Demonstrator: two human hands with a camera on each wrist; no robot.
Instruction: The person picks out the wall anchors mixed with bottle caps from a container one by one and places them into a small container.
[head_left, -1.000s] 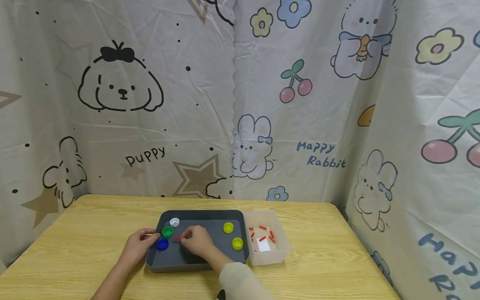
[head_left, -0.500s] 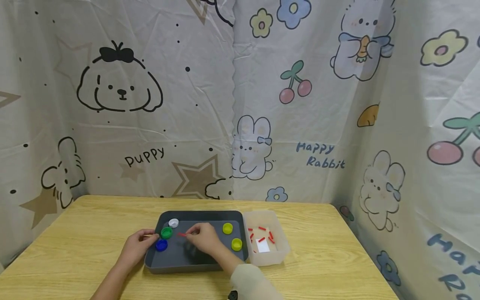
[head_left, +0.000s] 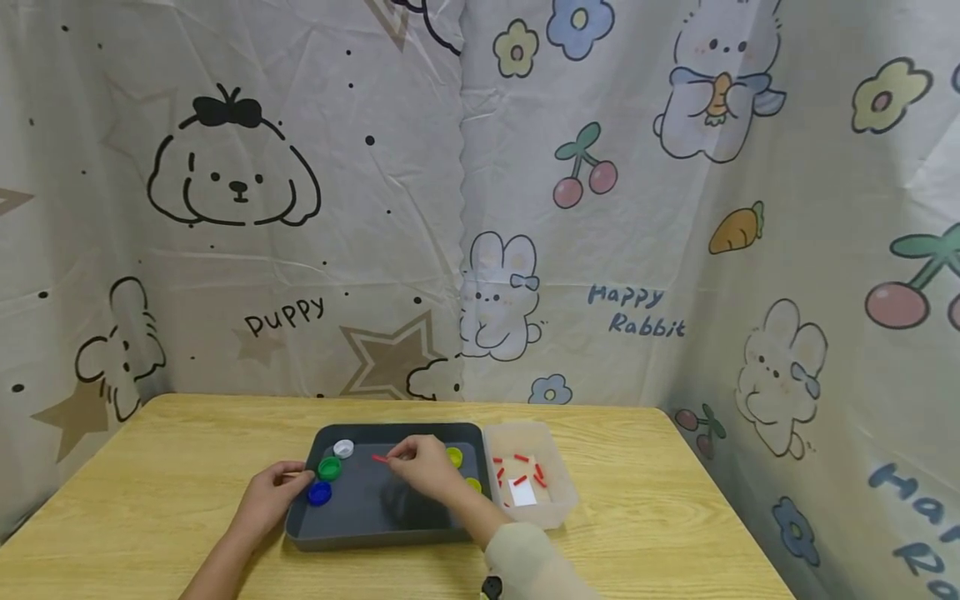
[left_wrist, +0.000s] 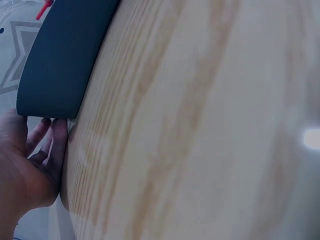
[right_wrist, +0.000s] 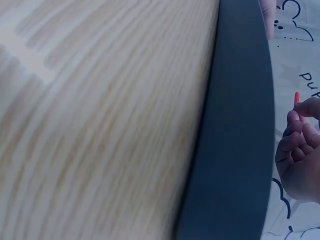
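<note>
My right hand (head_left: 427, 467) pinches a small red stick (head_left: 380, 457) between thumb and fingertips, raised above the dark grey tray (head_left: 360, 533). The same stick (right_wrist: 297, 97) pokes up from the fingertips in the right wrist view. At the tray's left end, my left hand (head_left: 272, 498) holds the rim; in the left wrist view its thumb and fingers (left_wrist: 59, 137) meet the tray's end wall. Inside the tray near that hand sit a white bottle cap (head_left: 342, 449), a green cap (head_left: 330, 468) and a blue cap (head_left: 319, 493).
Two yellow caps, one of them the far cap (head_left: 454, 456), sit at the tray's right side, partly hidden by my right hand. Against the tray's right end stands a translucent bin (head_left: 558, 500) with several red sticks and a white card (head_left: 522, 492). Printed curtains surround the wooden table (head_left: 645, 533).
My right hand has lifted the red stick off the left-middle of the tray and carried it up and to the right. My left hand stays on the tray's rim.
</note>
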